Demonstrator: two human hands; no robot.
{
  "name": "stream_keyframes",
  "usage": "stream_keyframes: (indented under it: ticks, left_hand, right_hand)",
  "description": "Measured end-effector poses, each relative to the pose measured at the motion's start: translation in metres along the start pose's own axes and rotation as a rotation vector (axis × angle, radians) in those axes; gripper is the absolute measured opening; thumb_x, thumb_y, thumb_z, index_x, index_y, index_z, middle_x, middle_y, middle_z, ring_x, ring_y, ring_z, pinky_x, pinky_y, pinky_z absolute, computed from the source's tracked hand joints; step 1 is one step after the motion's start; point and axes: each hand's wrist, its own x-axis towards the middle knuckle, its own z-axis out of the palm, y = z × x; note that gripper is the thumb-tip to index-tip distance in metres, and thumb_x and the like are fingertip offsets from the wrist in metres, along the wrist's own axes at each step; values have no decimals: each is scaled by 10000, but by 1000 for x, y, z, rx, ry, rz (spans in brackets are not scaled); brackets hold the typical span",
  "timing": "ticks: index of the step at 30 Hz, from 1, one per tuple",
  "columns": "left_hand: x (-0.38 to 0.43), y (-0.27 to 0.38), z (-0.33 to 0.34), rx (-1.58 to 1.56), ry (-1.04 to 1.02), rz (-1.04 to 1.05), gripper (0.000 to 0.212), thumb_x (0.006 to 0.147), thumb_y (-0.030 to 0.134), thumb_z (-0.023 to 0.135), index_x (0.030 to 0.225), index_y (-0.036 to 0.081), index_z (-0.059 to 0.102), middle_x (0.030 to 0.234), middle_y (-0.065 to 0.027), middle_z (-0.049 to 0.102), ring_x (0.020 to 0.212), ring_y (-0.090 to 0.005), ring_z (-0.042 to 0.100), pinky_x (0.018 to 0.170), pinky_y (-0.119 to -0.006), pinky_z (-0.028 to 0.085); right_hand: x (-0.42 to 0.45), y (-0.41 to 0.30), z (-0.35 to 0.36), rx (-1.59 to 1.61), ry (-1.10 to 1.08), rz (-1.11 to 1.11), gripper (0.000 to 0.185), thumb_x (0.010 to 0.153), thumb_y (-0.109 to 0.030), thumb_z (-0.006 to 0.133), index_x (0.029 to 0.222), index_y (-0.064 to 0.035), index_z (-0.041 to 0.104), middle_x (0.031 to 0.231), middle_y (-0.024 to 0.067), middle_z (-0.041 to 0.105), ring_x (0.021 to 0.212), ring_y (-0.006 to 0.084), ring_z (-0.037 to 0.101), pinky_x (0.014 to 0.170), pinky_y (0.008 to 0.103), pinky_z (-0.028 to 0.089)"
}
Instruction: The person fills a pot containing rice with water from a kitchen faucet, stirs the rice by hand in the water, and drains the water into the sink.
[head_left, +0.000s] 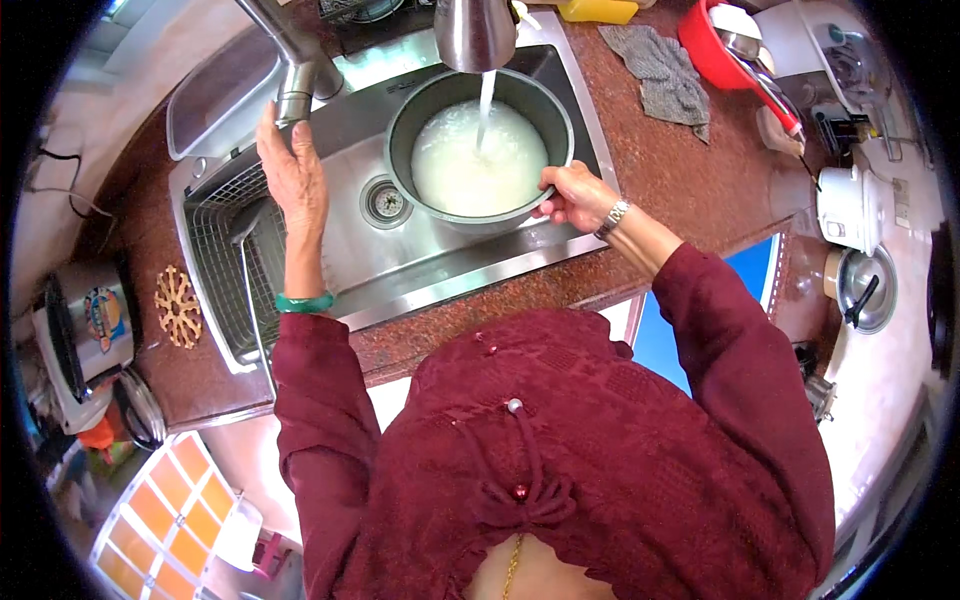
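Water runs from the metal faucet head (477, 37) into a dark round pot (397, 142) in the stainless steel sink (352, 247). Cloudy whitish water (457, 172) fills much of the pot; what lies beneath its surface cannot be made out. My right hand (574, 196) grips the pot's near right rim, thumb on top and fingers below. My left hand (294, 176), fingers raised and holding nothing, is beside the base of the faucet (297, 94), at or close to its lower metal part.
A wire basket (225, 217) sits in the sink's left end. A grey cloth (664, 75) and a red colander or basin (701, 45) with utensils lie on the right counter. A wooden trivet (178, 307) rests at left, and a white pot (844, 206) stands far right.
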Motion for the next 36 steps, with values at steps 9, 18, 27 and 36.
stream_keyframes:
  ticks: [9,18,27,36]
  left_hand:
    - [12,1,1,-96,-53,-224,375,890,360,475,1165,107,507,1090,-147,540,1000,-267,518,844,-345,399]
    - [-66,-20,31,-210,-344,-522,845,686,479,689,1245,-58,354,1196,-193,455,1055,-281,477,873,-342,398]
    - [-107,37,5,-563,-518,-807,359,700,64,476,1053,-1,495,854,-97,580,715,-188,557,628,-317,476]
    - [-100,52,-49,-389,-310,-489,409,714,45,435,1112,-36,476,935,-135,588,837,-178,548,779,-289,431]
  right_hand:
    - [1,-3,2,-34,26,14,285,741,-31,489,993,83,419,782,182,575,496,214,604,317,242,357]
    - [-7,-5,5,-187,8,-72,248,742,-54,505,955,13,399,717,116,541,437,165,560,284,228,333]
    - [-28,4,1,-305,-131,-206,221,761,-130,558,906,-12,440,669,84,543,424,143,519,363,241,406]
    - [-28,20,29,-183,-277,-357,239,769,-140,545,920,15,443,693,91,540,427,134,513,368,254,426]
